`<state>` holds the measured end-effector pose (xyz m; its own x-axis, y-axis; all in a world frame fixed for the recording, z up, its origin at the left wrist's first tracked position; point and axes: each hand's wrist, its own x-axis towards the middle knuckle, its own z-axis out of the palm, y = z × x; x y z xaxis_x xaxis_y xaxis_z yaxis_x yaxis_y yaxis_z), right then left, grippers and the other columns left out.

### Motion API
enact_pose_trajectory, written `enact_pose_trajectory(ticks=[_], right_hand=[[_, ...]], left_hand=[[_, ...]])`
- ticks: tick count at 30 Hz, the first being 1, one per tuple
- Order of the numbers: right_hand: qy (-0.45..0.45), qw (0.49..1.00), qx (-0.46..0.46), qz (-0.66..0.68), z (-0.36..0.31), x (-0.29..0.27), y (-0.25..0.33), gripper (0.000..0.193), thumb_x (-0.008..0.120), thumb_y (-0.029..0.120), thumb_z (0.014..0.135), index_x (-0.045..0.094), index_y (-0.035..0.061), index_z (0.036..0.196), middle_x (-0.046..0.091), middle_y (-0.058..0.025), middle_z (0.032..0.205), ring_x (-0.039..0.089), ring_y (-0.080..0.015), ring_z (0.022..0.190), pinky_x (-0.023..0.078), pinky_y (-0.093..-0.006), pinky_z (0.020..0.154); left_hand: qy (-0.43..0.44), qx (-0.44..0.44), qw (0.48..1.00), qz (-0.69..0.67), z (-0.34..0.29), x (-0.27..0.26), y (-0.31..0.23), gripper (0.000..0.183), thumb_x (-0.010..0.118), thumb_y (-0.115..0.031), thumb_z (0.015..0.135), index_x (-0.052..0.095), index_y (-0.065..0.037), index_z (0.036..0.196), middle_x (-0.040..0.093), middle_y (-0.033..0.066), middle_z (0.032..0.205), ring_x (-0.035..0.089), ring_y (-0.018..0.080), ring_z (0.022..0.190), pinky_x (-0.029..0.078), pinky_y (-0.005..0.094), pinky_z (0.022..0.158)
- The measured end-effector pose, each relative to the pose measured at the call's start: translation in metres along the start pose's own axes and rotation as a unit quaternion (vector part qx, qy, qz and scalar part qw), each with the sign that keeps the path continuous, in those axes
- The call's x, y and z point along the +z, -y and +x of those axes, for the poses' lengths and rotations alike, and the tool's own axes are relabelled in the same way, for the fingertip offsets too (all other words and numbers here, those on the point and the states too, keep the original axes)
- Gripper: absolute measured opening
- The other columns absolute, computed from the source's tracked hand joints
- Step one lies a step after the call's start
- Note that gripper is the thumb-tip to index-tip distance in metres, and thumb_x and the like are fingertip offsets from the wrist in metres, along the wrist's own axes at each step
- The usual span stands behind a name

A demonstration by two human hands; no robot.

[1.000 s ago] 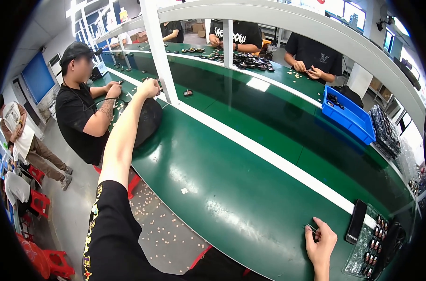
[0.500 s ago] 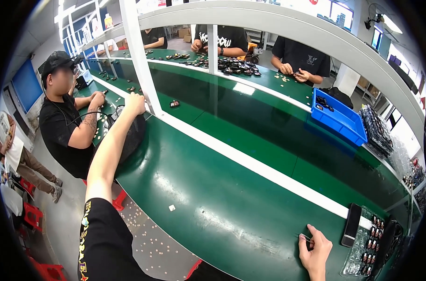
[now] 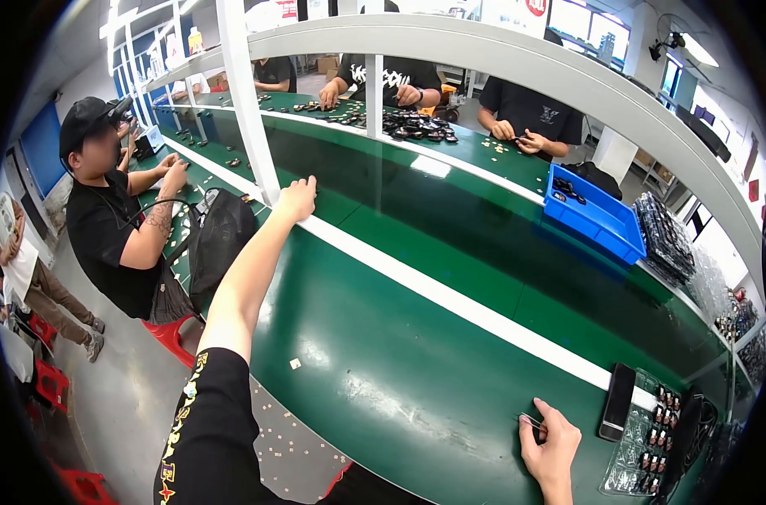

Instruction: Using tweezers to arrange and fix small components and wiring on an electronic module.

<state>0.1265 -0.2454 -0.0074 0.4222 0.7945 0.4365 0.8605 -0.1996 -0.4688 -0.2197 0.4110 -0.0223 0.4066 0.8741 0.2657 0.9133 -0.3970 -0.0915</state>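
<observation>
My left hand (image 3: pixel 297 199) reaches over the white rail (image 3: pixel 450 295) onto the dark green belt (image 3: pixel 459 244). Its fingers are drawn together and bent down, and whatever they hold is hidden beneath them. Above the near green worktop (image 3: pixel 383 362), my right hand (image 3: pixel 553 446) pinches thin metal tweezers (image 3: pixel 531 421) between thumb and forefinger. A small pale square piece (image 3: pixel 295 364) lies on the worktop between my arms. Right of my right hand are a dark phone-like slab (image 3: pixel 618 402) and a clear plastic tray (image 3: pixel 623 467) with small black-and-copper parts.
A white post (image 3: pixel 250 109) rises beside my left hand. Left of it are a black bag (image 3: pixel 219 240) and a seated person (image 3: pixel 109 219). Across the belt, people handle black parts (image 3: pixel 417 124). A blue bin (image 3: pixel 598 220) stands far right; pale squares litter the floor (image 3: pixel 290 438).
My left hand has moved right from beside the post to over the belt, covering where a small black device lay. My right hand keeps the tweezers. The view has shifted slightly.
</observation>
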Motion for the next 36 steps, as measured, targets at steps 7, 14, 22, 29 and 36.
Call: enact_pose_trajectory(ticks=[7,14,22,29,36], right_hand=[[0.014,1.000,0.008,0.015,0.002,-0.007,-0.005,0.033,0.088,0.015,0.087,0.081,-0.0005,0.115,0.065,-0.0073,0.070,0.058,-0.0181,0.054,0.048,-0.0326,0.055],[0.018,0.992,0.046,0.117,0.021,0.001,-0.020,0.031,0.090,0.013,0.092,0.081,-0.0037,0.116,0.063,-0.0059,0.071,0.056,-0.0127,0.059,0.047,-0.0297,0.057],[-0.017,0.953,0.125,0.276,0.019,-0.002,-0.032,0.014,0.073,0.009,0.111,0.076,-0.0049,0.113,0.064,-0.0010,0.083,0.051,-0.0050,0.071,0.042,-0.0264,0.062],[-0.002,0.970,0.075,0.230,0.025,-0.010,-0.030,0.022,0.069,0.004,0.109,0.076,-0.0038,0.129,0.059,-0.0082,0.081,0.051,-0.0153,0.066,0.041,-0.0342,0.060],[0.056,0.910,0.183,0.368,0.014,-0.013,-0.024,0.017,0.081,0.007,0.103,0.086,-0.0015,0.117,0.074,-0.0057,0.077,0.060,-0.0052,0.067,0.044,-0.0266,0.060]], left_hand=[[-0.114,0.122,0.979,-0.115,-0.030,-0.020,-0.064,0.034,0.071,-0.019,0.105,0.059,-0.003,0.132,0.067,0.0185,0.126,0.067,0.0414,0.125,0.062,0.0542,0.097],[-0.018,0.487,0.826,-0.284,-0.218,-0.120,-0.274,0.059,0.075,-0.022,0.105,0.056,0.002,0.156,0.072,0.0172,0.131,0.068,0.0365,0.127,0.055,0.0481,0.110],[0.038,0.538,0.733,-0.414,-0.284,-0.124,-0.360,0.059,0.080,-0.024,0.102,0.060,-0.003,0.154,0.071,0.0149,0.138,0.066,0.0342,0.130,0.051,0.0476,0.109],[0.128,0.455,0.748,-0.466,-0.272,-0.126,-0.357,0.050,0.094,-0.018,0.088,0.077,-0.009,0.134,0.067,0.0099,0.137,0.062,0.0313,0.133,0.049,0.0441,0.115],[0.178,0.470,0.736,-0.454,-0.280,-0.134,-0.355,0.049,0.093,-0.017,0.088,0.077,-0.010,0.134,0.075,0.0048,0.120,0.068,0.0258,0.114,0.047,0.0388,0.108]])
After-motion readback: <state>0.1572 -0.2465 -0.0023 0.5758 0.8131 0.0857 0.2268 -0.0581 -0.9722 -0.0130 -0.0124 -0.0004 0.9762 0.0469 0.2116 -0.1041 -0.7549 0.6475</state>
